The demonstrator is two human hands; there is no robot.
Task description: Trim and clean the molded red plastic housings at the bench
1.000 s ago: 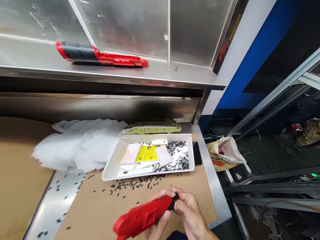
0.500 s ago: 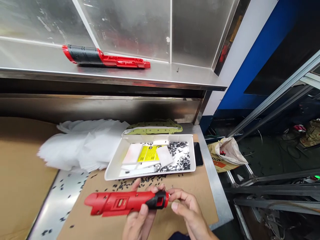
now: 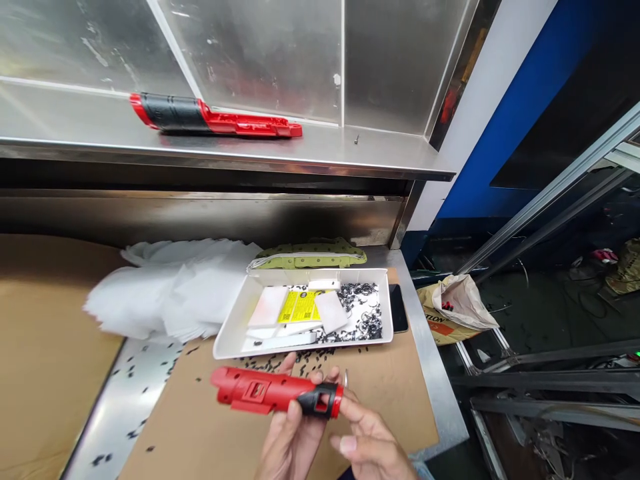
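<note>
My left hand (image 3: 290, 437) grips a red tubular plastic housing (image 3: 270, 392) with a black collar near its right end. The thumb presses on the near side and the fingers wrap behind it. My right hand (image 3: 370, 437) is beside the housing's right end, index finger close to its rim; whether they touch I cannot tell. Its thumb and index finger are apart, and no held object shows between them. A thin shiny metal piece (image 3: 346, 378) sticks up just beyond that index finger, its lower part hidden.
A white tray (image 3: 235, 327) holds foam pieces, a yellow label and small black parts, with more scattered on the cardboard (image 3: 200, 427). White sheets (image 3: 165, 287) are piled left; a phone (image 3: 399, 308) lies right. Another red-and-black housing (image 3: 175, 113) rests on the metal shelf (image 3: 325, 150).
The red housing has shifted right and slightly up at its left end, its window turning a little. My right hand's thumb and index finger have drawn apart at the rim.
</note>
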